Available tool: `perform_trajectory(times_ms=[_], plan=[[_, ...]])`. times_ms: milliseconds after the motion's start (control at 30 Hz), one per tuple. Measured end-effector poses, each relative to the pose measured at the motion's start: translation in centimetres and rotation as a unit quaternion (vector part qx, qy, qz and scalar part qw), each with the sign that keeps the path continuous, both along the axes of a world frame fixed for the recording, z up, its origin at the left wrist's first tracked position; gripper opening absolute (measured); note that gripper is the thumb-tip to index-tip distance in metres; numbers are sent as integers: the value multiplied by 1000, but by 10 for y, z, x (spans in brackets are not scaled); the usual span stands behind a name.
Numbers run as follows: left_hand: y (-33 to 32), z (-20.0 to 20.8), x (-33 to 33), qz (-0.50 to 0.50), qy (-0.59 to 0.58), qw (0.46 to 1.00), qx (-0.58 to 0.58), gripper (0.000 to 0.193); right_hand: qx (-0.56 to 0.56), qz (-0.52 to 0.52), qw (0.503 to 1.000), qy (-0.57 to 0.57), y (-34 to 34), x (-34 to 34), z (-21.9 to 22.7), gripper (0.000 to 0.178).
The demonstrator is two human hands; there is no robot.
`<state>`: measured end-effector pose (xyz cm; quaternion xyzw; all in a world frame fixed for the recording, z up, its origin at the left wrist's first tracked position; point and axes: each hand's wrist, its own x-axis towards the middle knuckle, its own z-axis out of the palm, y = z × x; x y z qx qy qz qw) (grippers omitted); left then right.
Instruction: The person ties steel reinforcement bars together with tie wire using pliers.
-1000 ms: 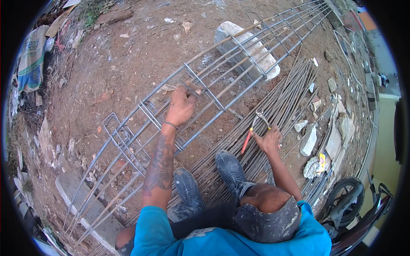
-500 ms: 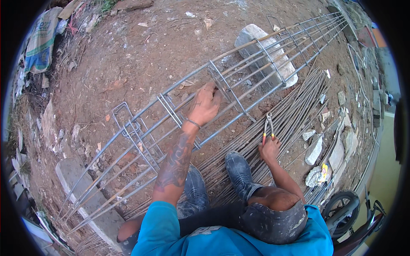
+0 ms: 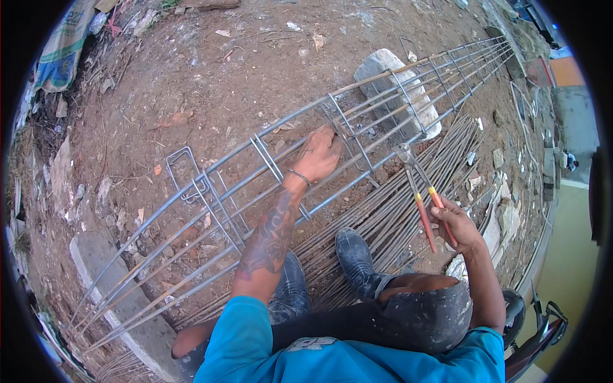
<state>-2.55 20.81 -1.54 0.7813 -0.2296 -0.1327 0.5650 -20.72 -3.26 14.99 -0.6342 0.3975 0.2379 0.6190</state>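
Note:
A long rebar cage [image 3: 284, 195] of lengthwise bars and square stirrups runs from lower left to upper right. My left hand [image 3: 319, 155] reaches into it with bent fingers, pressed close beside a stirrup [image 3: 351, 133]. Whatever its fingertips pinch is hidden behind the hand. In my right hand [image 3: 458, 225] are pincers [image 3: 418, 185] with red and yellow handles. Their handles are spread apart, and the metal head points toward the cage's near bar. Farther left, a pair of stirrups [image 3: 262, 155] sits close together on the bars, and loose-looking stirrups [image 3: 186, 175] hang at the far side.
A pale concrete block [image 3: 382, 67] supports the cage at right; a concrete slab [image 3: 96, 262] lies under its left end. Rebar rods [image 3: 440, 169] lie piled near my boots [image 3: 353, 255]. Rubble and a motorbike [image 3: 543, 325] are at right, a sack [image 3: 60, 57] at upper left.
My right hand has lifted the pincers up from over the rod pile and moved right; their handles have spread wider. My left hand stays by the same stirrup, while the whole view has shifted slightly.

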Motion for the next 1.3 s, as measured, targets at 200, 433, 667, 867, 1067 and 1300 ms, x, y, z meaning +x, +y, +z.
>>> perform_trajectory(times_ms=[200, 433, 667, 867, 1067, 1300], plan=[[-6, 14, 1, -24, 63, 998, -11, 21, 158, 37, 987, 24, 25, 65, 21, 58], [-5, -1, 1, -27, 13, 999, 11, 26, 61, 167, 971, 157, 67, 94, 43, 60], [-7, -7, 2, -43, 1, 999, 3, 25, 63, 167, 971, 157, 75, 109, 42, 58], [-7, -4, -2, -42, -39, 998, -18, 24, 42, 199, 964, 172, 80, 117, 45, 52], [-3, 14, -3, -42, -14, 999, -13, 22, 28, 158, 975, 156, 80, 115, 40, 42], [-1, 15, -1, -31, -22, 999, -13, 21, 53, 121, 977, 169, 85, 129, 46, 39]])
